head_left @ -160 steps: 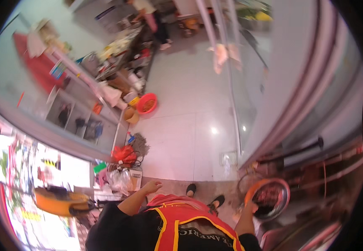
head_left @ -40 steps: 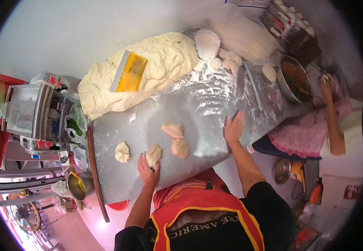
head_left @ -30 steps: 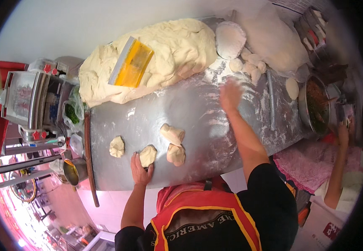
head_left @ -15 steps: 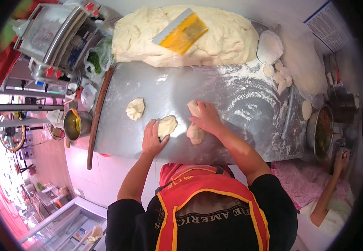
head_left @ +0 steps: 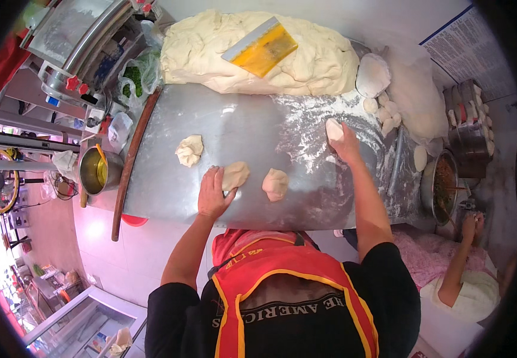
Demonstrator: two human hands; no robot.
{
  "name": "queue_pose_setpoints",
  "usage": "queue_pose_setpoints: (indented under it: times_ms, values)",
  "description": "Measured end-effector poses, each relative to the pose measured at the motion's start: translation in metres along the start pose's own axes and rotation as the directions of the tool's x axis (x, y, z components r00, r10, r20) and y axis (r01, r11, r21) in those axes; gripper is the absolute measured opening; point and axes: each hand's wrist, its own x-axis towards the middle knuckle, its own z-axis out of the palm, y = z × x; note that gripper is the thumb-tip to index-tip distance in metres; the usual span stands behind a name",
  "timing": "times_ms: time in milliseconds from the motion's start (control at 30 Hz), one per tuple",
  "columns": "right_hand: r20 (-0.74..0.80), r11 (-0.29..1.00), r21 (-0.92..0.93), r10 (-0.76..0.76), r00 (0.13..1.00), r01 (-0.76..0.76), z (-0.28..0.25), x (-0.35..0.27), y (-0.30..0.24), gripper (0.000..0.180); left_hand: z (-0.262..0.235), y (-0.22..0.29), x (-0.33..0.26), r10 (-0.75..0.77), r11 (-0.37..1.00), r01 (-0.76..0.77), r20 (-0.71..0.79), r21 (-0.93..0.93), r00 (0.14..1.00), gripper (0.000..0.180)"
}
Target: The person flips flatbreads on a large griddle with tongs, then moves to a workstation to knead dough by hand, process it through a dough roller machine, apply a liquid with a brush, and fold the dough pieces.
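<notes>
My left hand [head_left: 212, 194] lies on the grey metal worktop, fingers stretched out and thumb apart. It touches the left edge of a pale dough piece [head_left: 236, 175]. Over the floured right part of the top, my right hand [head_left: 345, 146] is closed round a whitish, flour-dusted dough piece [head_left: 333, 129]. Between my hands sits a rounded dough lump [head_left: 275, 185], touched by neither. Another crumpled dough lump [head_left: 189, 150] rests farther left.
A huge dough mass [head_left: 211, 56] fills the far edge, a yellow scraper [head_left: 261, 48] on it. Along the left lies a wooden rolling pin [head_left: 133, 161]. Small dough pieces [head_left: 384, 112] and a filling bowl [head_left: 442, 190] are at right. A co-worker's arm [head_left: 455, 268] shows lower right.
My right hand has moved right and away from me onto the flour with a dough piece, leaving the rounded lump behind. The left hand has barely moved.
</notes>
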Motion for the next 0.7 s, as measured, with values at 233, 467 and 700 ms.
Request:
queue_pose_setpoints:
  times_ms: [233, 467, 700]
  values:
    - [-0.075, 0.969, 0.113, -0.212, 0.974, 0.22, 0.057, -0.032, -0.037, 0.059, 0.001, -0.001, 0.0, 0.009, 1.0, -0.009, -0.002, 0.009, 1.0, 0.063]
    - [-0.039, 0.858, 0.289, -0.432, 0.901, 0.424, 0.067, -0.03, -0.109, 0.049, 0.001, -0.003, 0.0, 0.026, 1.0, -0.026, -0.013, -0.006, 1.0, 0.063]
    - [-0.184, 0.987, 0.129, -0.072, 0.98, 0.097, 0.068, -0.006, -0.106, 0.051, 0.003, -0.004, -0.002, 0.026, 1.0, -0.026, -0.03, 0.004, 0.999, 0.062]
